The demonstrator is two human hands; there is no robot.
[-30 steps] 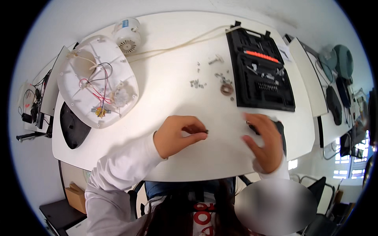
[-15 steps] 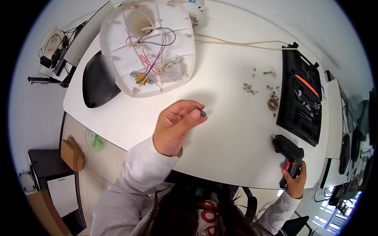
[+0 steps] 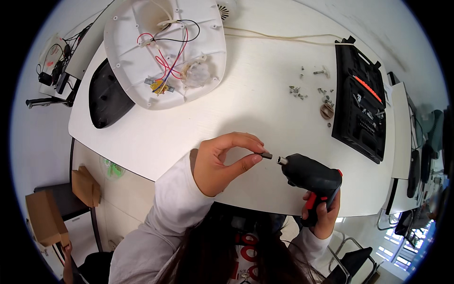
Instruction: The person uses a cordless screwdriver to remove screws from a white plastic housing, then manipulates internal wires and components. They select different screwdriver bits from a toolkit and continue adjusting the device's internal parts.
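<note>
Between thumb and fingertips, my left hand (image 3: 220, 163) pinches a small dark screwdriver bit (image 3: 267, 155), its free end pointing right. Facing it across a small gap is the metal chuck of a black cordless screwdriver (image 3: 309, 174) with red parts. My right hand (image 3: 326, 215) is wrapped round the tool's handle. Both hands are above the white table, near its front edge. Farther back on the left lies a white plastic housing (image 3: 125, 35), its ribbed inside facing up, with red, black and blue wires and a yellow component (image 3: 158, 87).
An open black tool case (image 3: 343, 111) holds bits at the right. Beside it are several loose screws (image 3: 296, 92) and a brown round knob (image 3: 327, 111). A black curved panel (image 3: 109, 97) lies left of the housing. Another person's hand (image 3: 67, 248) touches a cardboard box (image 3: 45, 217) at lower left.
My right hand has brought the screwdriver left and inward, close to the bit. My left hand has moved slightly right and nearer. Another person's hand has appeared by the box.
</note>
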